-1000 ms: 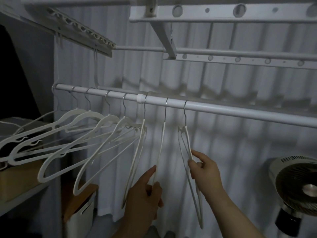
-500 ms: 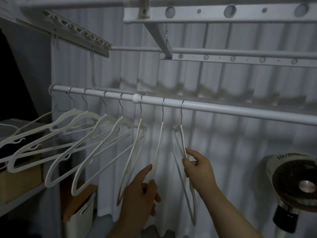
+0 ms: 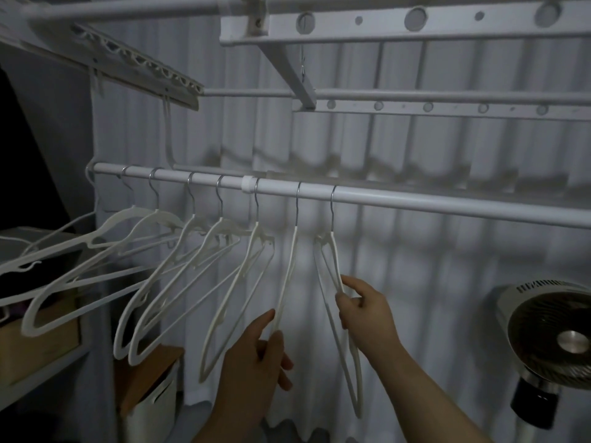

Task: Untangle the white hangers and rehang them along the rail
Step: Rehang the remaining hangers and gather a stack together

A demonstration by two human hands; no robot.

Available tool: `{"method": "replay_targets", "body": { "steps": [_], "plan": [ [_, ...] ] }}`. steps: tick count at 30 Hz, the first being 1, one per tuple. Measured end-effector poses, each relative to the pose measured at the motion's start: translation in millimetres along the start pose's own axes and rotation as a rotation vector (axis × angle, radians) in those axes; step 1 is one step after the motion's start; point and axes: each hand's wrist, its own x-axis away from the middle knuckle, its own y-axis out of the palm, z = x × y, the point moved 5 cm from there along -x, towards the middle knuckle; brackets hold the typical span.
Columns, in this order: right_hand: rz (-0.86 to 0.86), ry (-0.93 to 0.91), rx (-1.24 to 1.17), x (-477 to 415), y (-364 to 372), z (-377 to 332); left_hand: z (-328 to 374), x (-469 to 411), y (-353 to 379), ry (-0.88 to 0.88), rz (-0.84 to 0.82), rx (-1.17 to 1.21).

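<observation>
This looks like a home laundry or closet corner, dimly lit. A white rail point(image 3: 415, 203) spans it, carrying a row of white hangers point(image 3: 153, 219) on metal hooks. Above the rail hangs a ceiling-mounted drying rack point(image 3: 415, 36) with 2 perforated bars. Behind the rail a pleated white curtain point(image 3: 447, 266) covers the whole back. Below the rail's right end stands a round household fan point(image 3: 556, 334). Below its left end a shelf point(image 3: 32, 382) holds a cardboard box point(image 3: 41, 346), with a white storage bin point(image 3: 156, 394) lower down.
</observation>
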Motion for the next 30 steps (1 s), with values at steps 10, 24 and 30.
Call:
{"method": "replay_targets", "body": {
  "steps": [10, 24, 30],
  "plan": [
    [0.064, -0.045, 0.007, 2, -12, -1, 5, 6, -7, -0.023, 0.098, -0.006],
    [0.110, -0.133, -0.075, 34, -133, 23, 61, 79, 22, 0.205, 0.421, -0.334],
    [0.232, -0.203, 0.082, 66, -276, 39, 96, 135, 149, 0.414, 0.241, -0.221]
  ]
}}
